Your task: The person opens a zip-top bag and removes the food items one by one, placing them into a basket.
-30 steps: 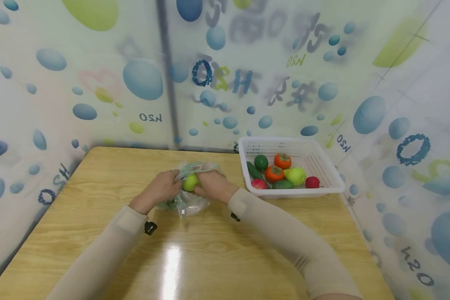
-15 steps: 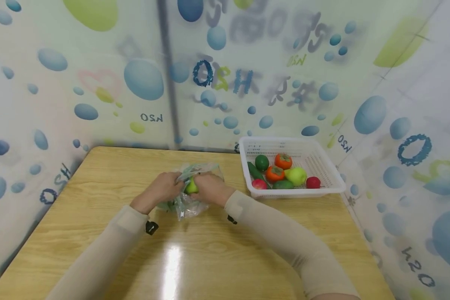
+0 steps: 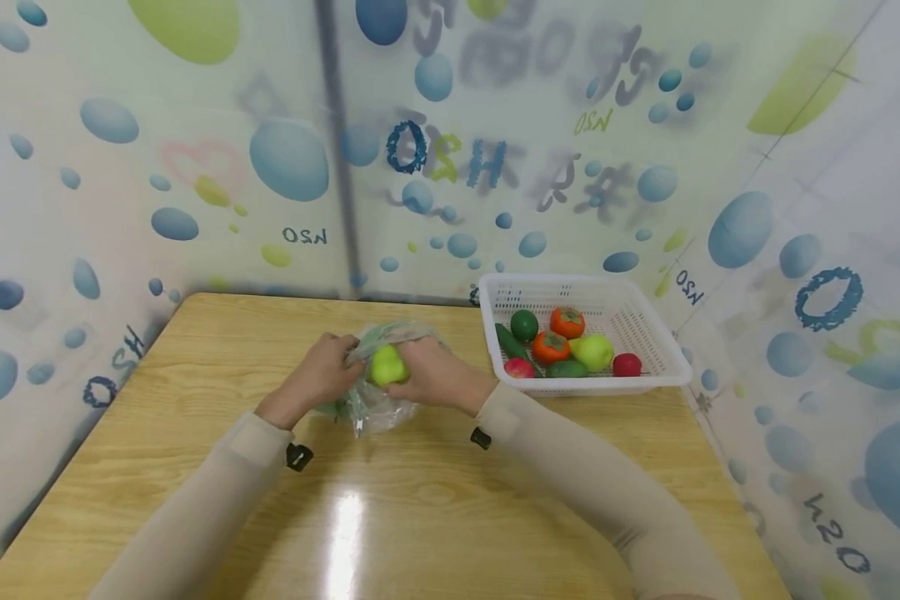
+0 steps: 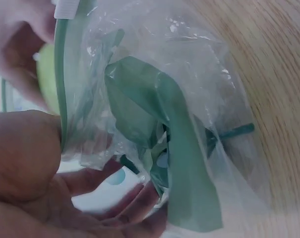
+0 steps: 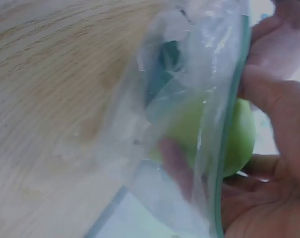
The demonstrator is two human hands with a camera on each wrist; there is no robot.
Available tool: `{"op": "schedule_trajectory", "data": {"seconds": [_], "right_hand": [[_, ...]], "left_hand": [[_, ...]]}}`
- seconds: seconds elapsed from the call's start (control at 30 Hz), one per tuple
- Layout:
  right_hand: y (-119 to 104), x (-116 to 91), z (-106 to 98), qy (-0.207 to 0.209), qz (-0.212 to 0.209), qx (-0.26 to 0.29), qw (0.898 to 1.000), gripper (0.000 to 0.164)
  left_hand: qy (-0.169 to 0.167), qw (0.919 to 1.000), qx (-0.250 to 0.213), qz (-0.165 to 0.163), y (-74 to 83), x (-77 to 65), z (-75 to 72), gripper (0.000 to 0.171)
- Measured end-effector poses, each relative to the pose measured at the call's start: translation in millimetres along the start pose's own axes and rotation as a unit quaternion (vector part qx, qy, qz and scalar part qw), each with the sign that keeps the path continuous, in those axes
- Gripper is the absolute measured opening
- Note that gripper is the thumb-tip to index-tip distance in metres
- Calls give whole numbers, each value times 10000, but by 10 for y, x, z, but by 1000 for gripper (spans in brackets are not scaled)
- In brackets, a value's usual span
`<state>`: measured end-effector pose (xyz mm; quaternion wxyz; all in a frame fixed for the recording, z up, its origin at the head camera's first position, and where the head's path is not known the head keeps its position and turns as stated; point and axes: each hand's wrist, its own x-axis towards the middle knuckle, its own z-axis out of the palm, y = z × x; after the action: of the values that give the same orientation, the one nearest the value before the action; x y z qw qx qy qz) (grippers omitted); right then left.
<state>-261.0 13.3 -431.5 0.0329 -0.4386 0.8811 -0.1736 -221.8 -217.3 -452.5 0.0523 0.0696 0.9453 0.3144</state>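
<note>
At the mouth of a clear plastic zip bag [image 3: 378,412], my right hand [image 3: 435,375] grips a green apple [image 3: 388,365] between thumb and fingers. The right wrist view shows part of the apple [image 5: 241,141] behind the clear film and part sticking out past the green-edged rim. My left hand [image 3: 322,375] holds the other side of the bag's mouth. In the left wrist view its fingers [image 4: 130,208] lie against the bag [image 4: 204,64], by a folded green strip [image 4: 184,163]. A dark green stem-like piece [image 4: 234,131] shows through the plastic.
Right of the hands stands a white perforated basket [image 3: 585,383]. In it lie two persimmons [image 3: 551,347], a yellow-green pear [image 3: 592,352], red fruits [image 3: 627,364] and several dark green pieces [image 3: 524,324]. Patterned walls [image 3: 285,250] border the wooden table [image 3: 420,517] behind and at the sides.
The right wrist has shifted slightly right and turned, so more of the green apple shows between the hands. The left hand keeps its hold on the bag with little movement.
</note>
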Motion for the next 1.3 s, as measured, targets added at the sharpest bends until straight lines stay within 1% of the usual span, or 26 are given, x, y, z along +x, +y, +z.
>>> {"op": "schedule_trajectory", "data": {"seconds": [0.07,0.13,0.23,0.3,0.4,0.5,0.57,0.63,0.7,0.8,0.9,1.0,1.07,1.1,1.13,1.17,1.23,1.27,1.3], "right_hand": [[-23,-39,-53,117,-55,111,9999,57],[-57,-88,-121,188,-56,251,9995,63],[-106,-156,-241,355,-78,443,9984,72],[-130,-196,-325,473,-117,623,9969,73],[-149,-242,-448,656,-157,855,9941,71],[-142,-275,-558,864,-221,966,9913,74],[-120,-296,-618,1064,-270,996,9890,76],[-101,-317,-676,1264,-319,1047,9859,75],[-72,-343,-730,1436,-275,1092,9832,73],[-25,-388,-805,1580,-111,1203,9800,72],[42,-435,-882,1648,67,1284,9779,73],[133,-487,-974,1740,218,1286,9761,73],[213,-526,-1039,1794,358,1197,9758,72],[261,-546,-1071,1809,439,1115,9762,72],[313,-568,-1103,1794,545,1028,9769,72],[371,-588,-1133,1765,658,930,9777,72],[496,-630,-1197,1668,963,773,9782,73],[561,-650,-1230,1600,1143,714,9779,74],[629,-672,-1263,1528,1340,647,9770,75]], "left_hand": [[119,9999,14,-74,-4,-13,5,53],[174,9995,2,-270,-6,-25,4,56],[180,9984,114,-527,-7,-45,-11,64],[119,9979,189,-603,-17,-53,-27,69],[-12,9979,250,-598,-40,-67,-58,70],[-130,9980,192,-580,-66,-71,-80,57],[-190,9979,103,-611,-77,-77,-91,44],[-230,9978,38,-622,-83,-81,-98,31],[-262,9976,9,-637,-86,-91,-107,26],[-336,9972,76,-662,-91,-106,-117,25],[-410,9967,167,-685,-94,-121,-124,30],[-421,9965,244,-673,-121,-105,-118,35],[-445,9961,264,-715,-166,-66,-103,36],[-447,9961,290,-698,-217,-31,-85,37],[-391,9965,328,-669,-320,30,-29,36],[-415,9963,352,-670,-391,76,3,36],[-337,9970,362,-598,-618,202,114,35],[-353,9968,376,-616,-639,219,122,35],[-347,9968,386,-614,-612,205,110,35]]}}
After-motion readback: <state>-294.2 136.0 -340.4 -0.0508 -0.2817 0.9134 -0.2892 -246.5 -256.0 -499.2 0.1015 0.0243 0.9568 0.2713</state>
